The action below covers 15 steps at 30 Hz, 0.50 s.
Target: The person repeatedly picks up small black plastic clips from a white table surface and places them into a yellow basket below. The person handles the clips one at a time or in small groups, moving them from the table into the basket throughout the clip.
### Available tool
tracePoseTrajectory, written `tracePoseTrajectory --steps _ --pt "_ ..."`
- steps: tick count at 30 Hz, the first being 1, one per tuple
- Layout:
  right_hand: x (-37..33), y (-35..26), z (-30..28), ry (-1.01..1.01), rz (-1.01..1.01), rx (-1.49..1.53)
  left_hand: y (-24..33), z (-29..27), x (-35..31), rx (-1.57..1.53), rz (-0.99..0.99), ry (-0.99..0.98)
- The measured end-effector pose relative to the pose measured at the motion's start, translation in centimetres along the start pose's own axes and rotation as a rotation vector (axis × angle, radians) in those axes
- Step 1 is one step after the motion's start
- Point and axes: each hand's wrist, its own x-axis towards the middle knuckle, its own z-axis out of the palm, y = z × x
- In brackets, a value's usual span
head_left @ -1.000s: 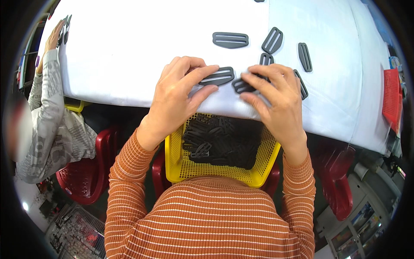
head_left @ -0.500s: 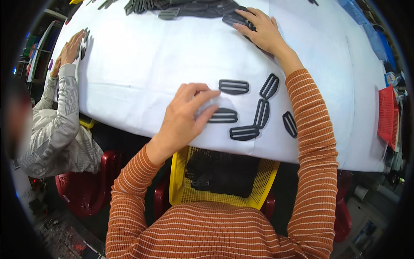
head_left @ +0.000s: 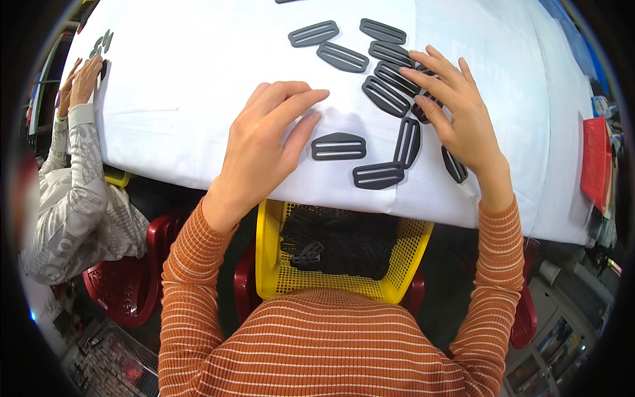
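Note:
Several black plastic slide buckles, each with two long slots, lie loose on the white-covered table (head_left: 218, 119). My left hand (head_left: 258, 135) hovers at the left of them with its fingers apart and nothing in it. Nearest to its fingertips are a slide buckle (head_left: 338, 147) and, farther off, an angled slide buckle (head_left: 342, 57). My right hand (head_left: 460, 109) is spread over the right side of a cluster, fingertips at a slide buckle (head_left: 397, 78) and others partly hidden under the fingers. A slide buckle (head_left: 454, 165) lies below that palm, near the wrist.
A yellow basket (head_left: 266, 264) full of black parts stands at my lap, below the table edge. At the left a co-worker's hands (head_left: 83, 83) are on the table by small dark pieces. A red basket (head_left: 595, 162) is at the far right, a red chair (head_left: 126, 291) at lower left.
My right hand has come back from the far pile toward me, and more slide buckles now lie spread in front of me. My left hand has drawn slightly away to the left.

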Motion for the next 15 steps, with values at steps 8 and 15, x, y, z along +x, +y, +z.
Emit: tracePoseTrajectory --steps 8,15 --pt "-1.5 -5.9 1.2 0.117 -0.073 -0.036 -2.2 1.4 3.3 0.334 0.223 0.012" --pt "-1.6 -3.0 1.6 0.273 -0.069 -0.291 -1.5 0.8 1.2 0.388 0.303 -0.074"
